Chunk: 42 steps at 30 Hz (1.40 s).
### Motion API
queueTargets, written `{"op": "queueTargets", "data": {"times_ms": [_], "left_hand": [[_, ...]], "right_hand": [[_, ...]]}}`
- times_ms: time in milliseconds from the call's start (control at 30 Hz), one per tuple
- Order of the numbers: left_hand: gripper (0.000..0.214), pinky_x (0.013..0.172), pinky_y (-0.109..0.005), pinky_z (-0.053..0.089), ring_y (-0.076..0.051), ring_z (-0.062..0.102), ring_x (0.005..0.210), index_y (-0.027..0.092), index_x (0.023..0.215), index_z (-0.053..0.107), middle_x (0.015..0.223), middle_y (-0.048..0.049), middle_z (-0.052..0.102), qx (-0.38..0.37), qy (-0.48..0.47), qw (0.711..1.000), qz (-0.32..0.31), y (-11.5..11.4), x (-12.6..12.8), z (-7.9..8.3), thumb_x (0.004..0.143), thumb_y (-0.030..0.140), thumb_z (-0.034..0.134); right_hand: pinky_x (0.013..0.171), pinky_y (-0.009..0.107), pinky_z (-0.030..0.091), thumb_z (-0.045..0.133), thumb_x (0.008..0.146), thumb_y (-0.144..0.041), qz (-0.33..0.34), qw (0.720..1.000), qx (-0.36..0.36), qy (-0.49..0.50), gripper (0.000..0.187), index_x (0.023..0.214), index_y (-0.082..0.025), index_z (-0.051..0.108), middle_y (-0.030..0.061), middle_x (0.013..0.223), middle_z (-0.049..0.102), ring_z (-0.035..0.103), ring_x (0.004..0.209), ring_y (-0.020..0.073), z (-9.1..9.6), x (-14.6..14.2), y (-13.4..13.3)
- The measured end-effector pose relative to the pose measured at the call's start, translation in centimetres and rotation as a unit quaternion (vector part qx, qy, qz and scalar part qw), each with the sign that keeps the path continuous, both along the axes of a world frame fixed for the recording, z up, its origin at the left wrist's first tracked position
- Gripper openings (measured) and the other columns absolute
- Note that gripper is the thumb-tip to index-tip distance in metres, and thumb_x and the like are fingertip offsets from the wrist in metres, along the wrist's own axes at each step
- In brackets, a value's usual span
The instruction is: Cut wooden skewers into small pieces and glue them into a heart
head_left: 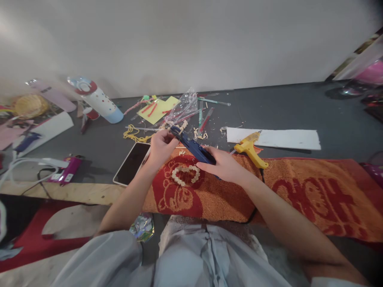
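Note:
My right hand is wrapped around the rear of a dark blue tool that looks like a stapler, which slants up to the left. At its front end, my left hand is closed with fingertips pinched together; what they hold is too small to make out. Below the tool, a heart outline of small pale pieces lies on an orange and red towel. More pale bits are scattered just beyond the hands.
Right of the hands, a yellow glue gun rests against a white strip. A phone or tablet lies by my left wrist. Behind are yellow paper, clear plastic and yellow string. A bottle lies farther left.

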<state>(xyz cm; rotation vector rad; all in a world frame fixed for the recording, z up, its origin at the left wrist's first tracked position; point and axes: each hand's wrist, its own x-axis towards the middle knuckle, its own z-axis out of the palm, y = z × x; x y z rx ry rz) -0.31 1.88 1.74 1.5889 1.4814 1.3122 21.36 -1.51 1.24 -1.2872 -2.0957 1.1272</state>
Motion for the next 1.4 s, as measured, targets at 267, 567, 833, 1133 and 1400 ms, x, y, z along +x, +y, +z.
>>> {"op": "queueTargets", "data": {"times_ms": [267,567,833,1133,1400], "left_hand": [[0.012,0.045,-0.019,0.031,-0.005,0.038,0.046,0.017,0.059,0.050,0.051,0.0046,0.047,0.001,0.036,0.999,0.000,-0.1,-0.1,0.0,0.065,0.024,0.056],[0.010,0.046,-0.019,0.031,-0.006,0.039,0.048,0.016,0.063,0.055,0.054,0.0042,0.049,0.027,0.062,0.998,-0.011,0.2,-0.6,-0.7,0.068,0.023,0.057],[0.007,0.047,-0.018,0.031,-0.005,0.038,0.048,0.015,0.062,0.056,0.054,0.0044,0.050,0.038,0.050,0.998,-0.027,0.2,-0.7,-0.8,0.068,0.019,0.056],[0.008,0.046,-0.019,0.028,-0.005,0.039,0.048,0.014,0.060,0.060,0.052,0.0044,0.051,0.047,0.078,0.996,-0.014,-0.1,-0.7,-0.3,0.066,0.019,0.056],[0.009,0.047,-0.019,0.029,-0.006,0.039,0.049,0.014,0.060,0.059,0.052,0.0042,0.051,0.048,0.089,0.995,-0.007,-0.2,-0.7,-0.4,0.067,0.020,0.057]], "right_hand": [[0.091,0.042,0.047,0.062,0.081,-0.049,-0.010,1.000,0.004,0.000,0.049,0.120,-0.019,0.059,0.0132,0.122,0.067,0.063,0.110,0.0317,0.3,0.0,0.1],[0.093,0.042,0.046,0.062,0.082,-0.049,-0.007,1.000,-0.015,0.023,0.051,0.122,-0.019,0.058,0.0103,0.120,0.068,0.064,0.107,0.0293,-0.2,0.2,0.2],[0.095,0.043,0.046,0.061,0.082,-0.050,0.003,0.999,-0.028,0.039,0.051,0.123,-0.019,0.059,0.0101,0.119,0.068,0.063,0.107,0.0283,-0.6,0.3,0.4],[0.092,0.041,0.046,0.059,0.084,-0.049,0.017,0.998,-0.019,0.057,0.046,0.119,-0.019,0.061,0.0089,0.116,0.069,0.063,0.104,0.0268,-0.6,0.3,0.4],[0.085,0.038,0.049,0.059,0.083,-0.051,0.013,0.996,-0.031,0.088,0.046,0.115,-0.018,0.064,0.0071,0.107,0.070,0.065,0.095,0.0255,-1.0,0.2,0.3]]}}
